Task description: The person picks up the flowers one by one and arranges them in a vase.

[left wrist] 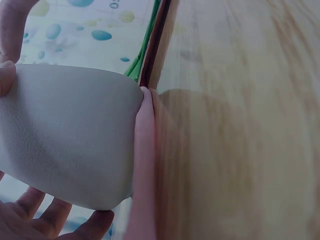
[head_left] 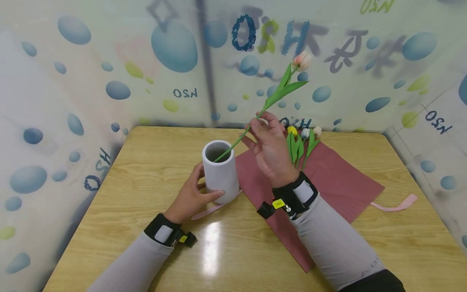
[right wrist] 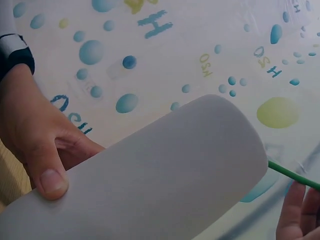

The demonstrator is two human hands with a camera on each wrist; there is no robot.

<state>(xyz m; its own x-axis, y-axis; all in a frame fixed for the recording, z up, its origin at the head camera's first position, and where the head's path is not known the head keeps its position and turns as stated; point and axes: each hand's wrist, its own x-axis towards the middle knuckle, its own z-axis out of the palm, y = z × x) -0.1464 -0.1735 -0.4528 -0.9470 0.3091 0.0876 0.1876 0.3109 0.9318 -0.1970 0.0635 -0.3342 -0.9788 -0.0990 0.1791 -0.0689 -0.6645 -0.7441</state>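
Observation:
A white vase (head_left: pixel 221 178) stands upright on the table, and my left hand (head_left: pixel 195 190) grips its lower body, thumb in front and fingers round the far side. My right hand (head_left: pixel 271 148) pinches the green stem of a pink tulip (head_left: pixel 302 61) above and to the right of the vase. The stem slants down, its lower end inside the vase mouth, while the bloom points up and right. In the right wrist view the stem (right wrist: pixel 292 176) comes out past the vase rim to my fingertips. The left wrist view shows the vase's side (left wrist: pixel 75 135) close up.
A dark red wrapping sheet (head_left: pixel 343 182) lies under my right arm. On its far part rest a yellow tulip (head_left: pixel 292 131) and two pale ones (head_left: pixel 305 134). Pink ribbon (head_left: pixel 395 206) sticks out at the right, with another end (head_left: pixel 209 211) by the vase base. A patterned wall backs the table.

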